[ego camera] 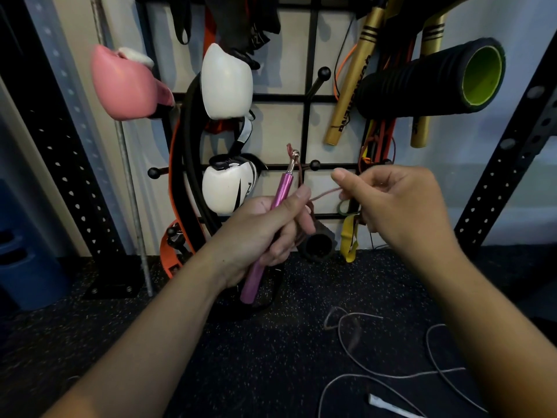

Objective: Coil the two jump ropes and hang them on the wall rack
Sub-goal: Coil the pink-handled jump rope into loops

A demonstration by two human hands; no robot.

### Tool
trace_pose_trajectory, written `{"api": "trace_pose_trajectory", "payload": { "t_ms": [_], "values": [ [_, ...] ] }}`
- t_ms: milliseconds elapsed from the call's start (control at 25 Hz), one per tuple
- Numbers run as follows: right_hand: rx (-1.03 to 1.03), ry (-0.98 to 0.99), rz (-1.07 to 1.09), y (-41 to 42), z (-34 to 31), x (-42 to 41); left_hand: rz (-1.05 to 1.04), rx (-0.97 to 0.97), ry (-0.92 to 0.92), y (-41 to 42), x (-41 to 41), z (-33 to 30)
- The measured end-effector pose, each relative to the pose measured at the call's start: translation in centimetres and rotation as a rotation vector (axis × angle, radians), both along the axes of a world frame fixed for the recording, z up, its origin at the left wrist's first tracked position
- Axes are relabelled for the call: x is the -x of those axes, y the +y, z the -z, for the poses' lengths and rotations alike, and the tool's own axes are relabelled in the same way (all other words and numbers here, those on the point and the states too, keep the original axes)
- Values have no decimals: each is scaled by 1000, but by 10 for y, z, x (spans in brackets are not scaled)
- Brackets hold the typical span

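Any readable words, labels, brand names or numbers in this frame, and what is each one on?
Gold stick: black lettering runs along it, turned sideways and blurred; not readable.
Second gold stick: a trace of dark print near its lower end, illegible.
Lower white boxing glove: black mark and partial letters, too cut off to read.
Nothing else carries text.

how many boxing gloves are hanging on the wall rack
3: a pink glove at upper left, a white glove right of it, and a white-and-black glove below. Others may be hidden behind the hanging gear.
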State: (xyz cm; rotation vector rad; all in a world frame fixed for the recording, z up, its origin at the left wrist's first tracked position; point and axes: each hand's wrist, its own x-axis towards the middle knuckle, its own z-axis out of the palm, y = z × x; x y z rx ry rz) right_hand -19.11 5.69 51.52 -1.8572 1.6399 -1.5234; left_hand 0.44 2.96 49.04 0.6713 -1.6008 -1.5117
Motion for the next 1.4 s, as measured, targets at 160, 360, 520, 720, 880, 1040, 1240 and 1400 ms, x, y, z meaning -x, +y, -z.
{"api": "trace_pose_trajectory", "payload": {
  "t_ms": [160, 360, 520, 720, 880, 1040, 1240, 1400],
  "values": [
    [-111, 44, -177, -2, -7, 9, 56, -27, 110, -1, 0, 1],
    [-3, -110, -131, -1, 1, 6, 16, -56, 127, 0, 1, 0],
    [-75, -61, -122, -9, 6, 6, 59, -46, 160, 4, 0, -2],
    [-95, -150, -224, -13, 9, 6, 49, -72, 198, 6, -7, -13],
    [-188, -257, -280, -11, 21, -5, 144, -229, 592, 11, -5, -21],
    [-488, 35, -419, -4, 50, -24, 9, -184, 864, 1, -5, -26],
    [-401, 353, -569, 10, 24, -30, -440, 437, -310, -5, -16, -10],
    [-136, 223, -359, 4, 2, -9, -200, 239, -368, 0, -11, -1]
  ]
}}
